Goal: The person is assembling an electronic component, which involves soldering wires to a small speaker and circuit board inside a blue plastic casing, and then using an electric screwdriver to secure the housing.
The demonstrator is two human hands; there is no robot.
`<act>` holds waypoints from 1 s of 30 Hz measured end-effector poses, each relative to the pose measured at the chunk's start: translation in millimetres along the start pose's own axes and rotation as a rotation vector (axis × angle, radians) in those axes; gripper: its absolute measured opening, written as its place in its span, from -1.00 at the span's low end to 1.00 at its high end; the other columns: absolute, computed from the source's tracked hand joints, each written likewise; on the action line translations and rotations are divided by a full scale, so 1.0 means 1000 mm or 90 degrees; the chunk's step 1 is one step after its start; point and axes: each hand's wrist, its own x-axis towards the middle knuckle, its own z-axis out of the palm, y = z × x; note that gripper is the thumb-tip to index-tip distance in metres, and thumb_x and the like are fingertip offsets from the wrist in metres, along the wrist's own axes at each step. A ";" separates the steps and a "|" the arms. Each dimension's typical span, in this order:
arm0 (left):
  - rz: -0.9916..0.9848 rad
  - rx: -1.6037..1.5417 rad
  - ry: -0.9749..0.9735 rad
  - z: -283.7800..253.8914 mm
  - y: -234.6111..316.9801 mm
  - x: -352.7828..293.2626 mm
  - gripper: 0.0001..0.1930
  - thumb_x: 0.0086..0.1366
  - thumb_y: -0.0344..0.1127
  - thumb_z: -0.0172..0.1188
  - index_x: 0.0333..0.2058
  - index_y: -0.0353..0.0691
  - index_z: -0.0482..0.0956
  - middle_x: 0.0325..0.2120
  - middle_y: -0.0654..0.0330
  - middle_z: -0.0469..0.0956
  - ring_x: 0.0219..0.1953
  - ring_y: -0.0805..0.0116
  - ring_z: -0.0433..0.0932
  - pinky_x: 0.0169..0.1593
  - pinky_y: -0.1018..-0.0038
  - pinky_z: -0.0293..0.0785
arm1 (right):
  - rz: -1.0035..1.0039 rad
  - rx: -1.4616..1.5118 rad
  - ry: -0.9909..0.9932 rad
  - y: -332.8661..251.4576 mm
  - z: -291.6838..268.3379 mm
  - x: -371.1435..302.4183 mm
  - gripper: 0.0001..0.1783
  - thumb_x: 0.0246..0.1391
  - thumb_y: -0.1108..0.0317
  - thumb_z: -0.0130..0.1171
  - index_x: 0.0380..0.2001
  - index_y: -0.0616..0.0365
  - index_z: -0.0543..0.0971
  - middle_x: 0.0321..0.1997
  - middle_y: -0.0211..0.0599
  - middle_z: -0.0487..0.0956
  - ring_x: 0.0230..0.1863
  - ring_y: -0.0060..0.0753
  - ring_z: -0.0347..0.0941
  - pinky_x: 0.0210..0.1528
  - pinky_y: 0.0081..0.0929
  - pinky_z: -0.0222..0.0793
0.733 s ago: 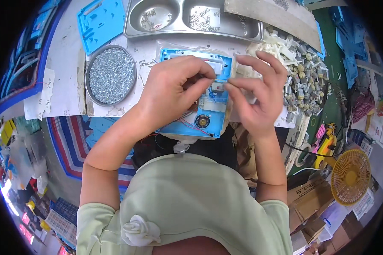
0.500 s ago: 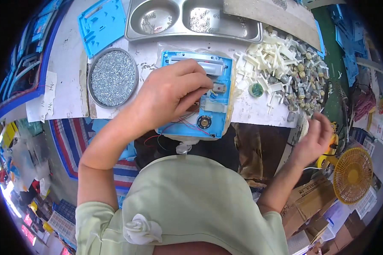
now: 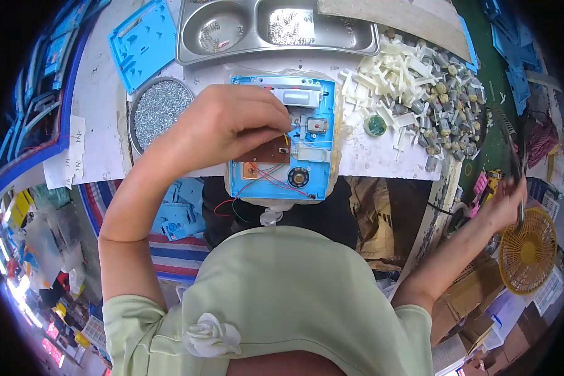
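The case (image 3: 326, 160) is an open blue shell on the table (image 3: 382, 164), under and just right of the left hand (image 3: 286, 129). That hand's thumb and fingertips are drawn near each other over the board (image 3: 257, 154), beside the yellow wire (image 3: 287, 139); whether they pinch anything is hidden. The right hand (image 3: 504, 205) is well apart, out past the table's edge, beside a dark tool (image 3: 520, 213); blur leaves its grip uncertain.

The case looks light, stiff and rather smooth, likely hard plastic, best held by its outer walls. The thin wires (image 3: 266, 180), below the left hand, seem soft and easily pulled loose. The motor (image 3: 316, 125), just right of its fingertips, looks solid; the speaker (image 3: 299, 177), lower right, probably wants no pressure on its middle.
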 end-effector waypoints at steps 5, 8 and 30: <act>-0.018 0.112 0.091 0.024 0.013 -0.004 -0.78 0.03 -0.57 0.41 -0.30 -0.26 0.65 -0.37 0.14 0.63 -0.33 0.11 0.66 -0.27 0.32 0.60 | -0.011 0.304 -0.186 0.006 -0.107 -0.014 -0.72 0.33 0.22 0.07 -0.28 0.24 0.57 -0.48 -0.37 0.48 -0.44 -0.56 0.36 -0.31 -0.52 0.38; 0.022 0.223 0.182 0.045 0.012 0.000 -0.74 -0.02 -0.54 0.45 -0.31 -0.19 0.67 -0.38 0.21 0.63 -0.31 0.16 0.61 -0.23 0.30 0.51 | 0.028 0.255 -0.080 -0.035 -0.037 -0.098 -0.61 0.34 0.18 0.03 -0.08 0.34 0.57 -0.31 -0.28 0.57 -0.31 -0.50 0.42 -0.25 -0.51 0.39; -0.031 0.377 0.234 0.075 0.019 0.005 -0.76 -0.06 -0.40 0.47 -0.36 -0.07 0.66 -0.34 0.34 0.55 -0.20 0.20 0.47 -0.04 0.25 0.24 | -0.230 0.084 -0.703 -0.035 0.070 -0.225 -0.69 -0.07 0.51 0.44 -0.22 0.22 0.58 -0.59 -0.34 0.49 -0.62 -0.38 0.37 -0.58 -0.50 0.22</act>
